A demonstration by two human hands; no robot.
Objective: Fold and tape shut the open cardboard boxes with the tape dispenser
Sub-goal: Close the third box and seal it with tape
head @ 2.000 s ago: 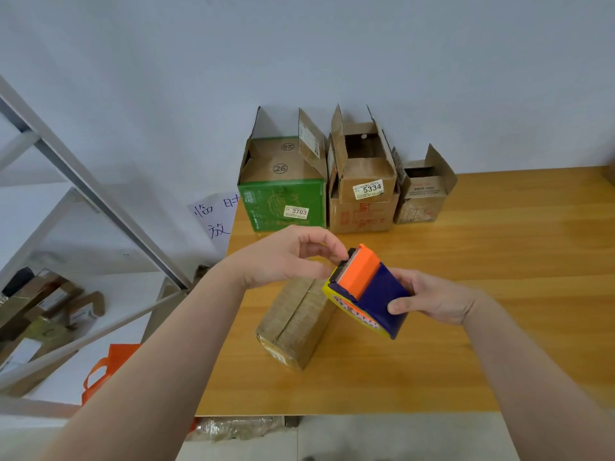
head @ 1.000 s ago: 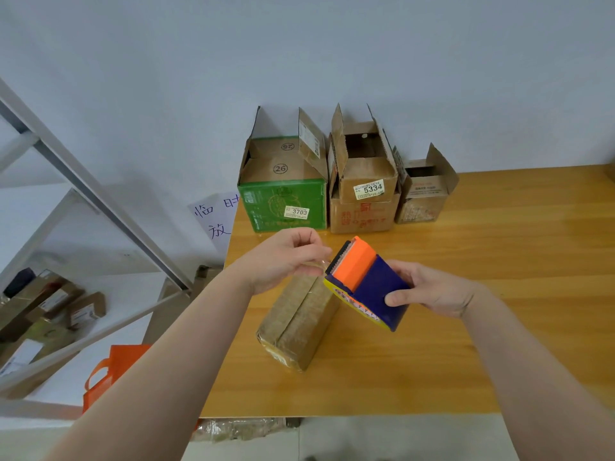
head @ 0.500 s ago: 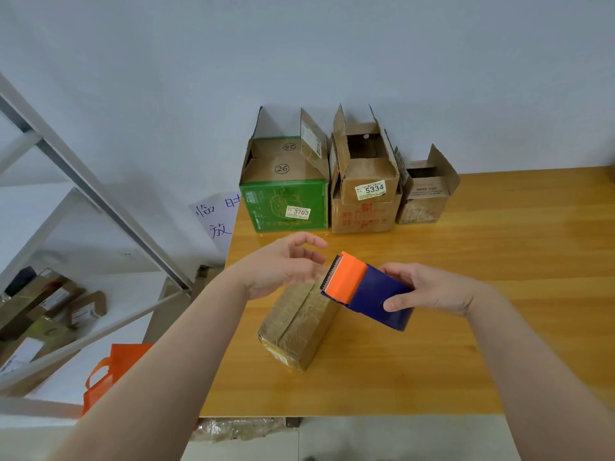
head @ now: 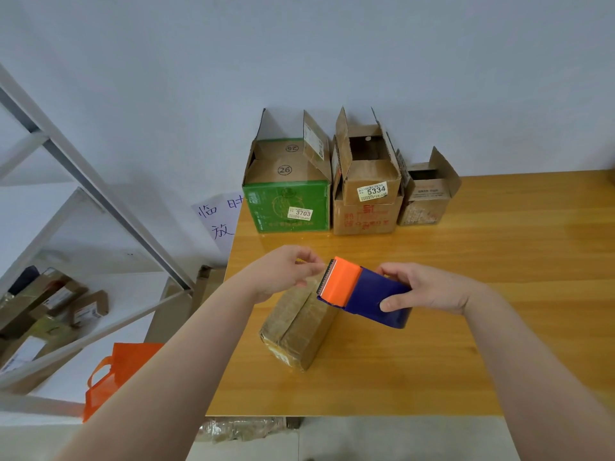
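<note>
Dispenser point(head: 367, 294) gripped by right hand point(head: 429, 289) — left hand point(head: 283, 272) curls beside it, pinch unclear.

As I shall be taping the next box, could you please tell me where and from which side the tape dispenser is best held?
Hold the tape dispenser by its blue body, coming from the rear, thumb on one side, fingers on the other, as the right hand does now. The toothed blade sits at the orange front end, so keep fingers off it.
</note>
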